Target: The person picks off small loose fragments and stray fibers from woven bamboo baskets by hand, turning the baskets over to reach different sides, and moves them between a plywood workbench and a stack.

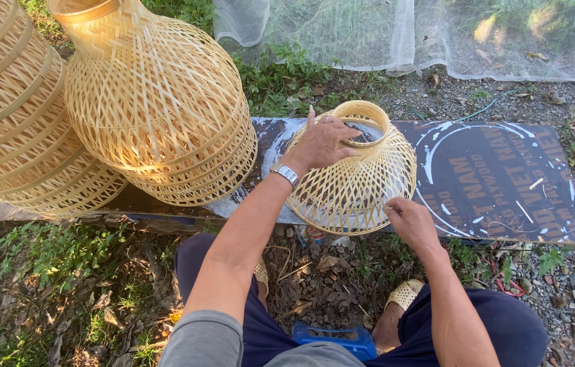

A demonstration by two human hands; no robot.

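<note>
1. Outdoors on gravel and weeds, with white netting (396, 34) hung along the back. A dark, paint-smeared plywood board (505, 183) lies flat on the ground and serves as the counter.

2. Off beyond the left hand's grip sit two stacks of finished bamboo lampshades (155, 102), nested and leaning on the board's far end.

3. The piece being worked is a small woven bamboo shade (352, 183), bell-shaped, neck ring up, tilted on the near edge of the board between both hands. I'd guess it's very light, springy rather than stiff, and the open lattice would crush or snag if squeezed.

4. Left hand (321, 143) is clamped over the neck ring from above, fingers curled onto the rim, wristwatch (286, 174) showing. That ring looks like the stiffest spot, so probably the safest place to hold.

5. Right hand (410, 221) sits at the lower hem, just below and to the right of the other grip, fingers pinched at the woven edge. Can't tell if it's pinching a loose strip or only touching.

6. Blue plastic stool (342, 340) sits under the person, sandals on the dirt.
</note>
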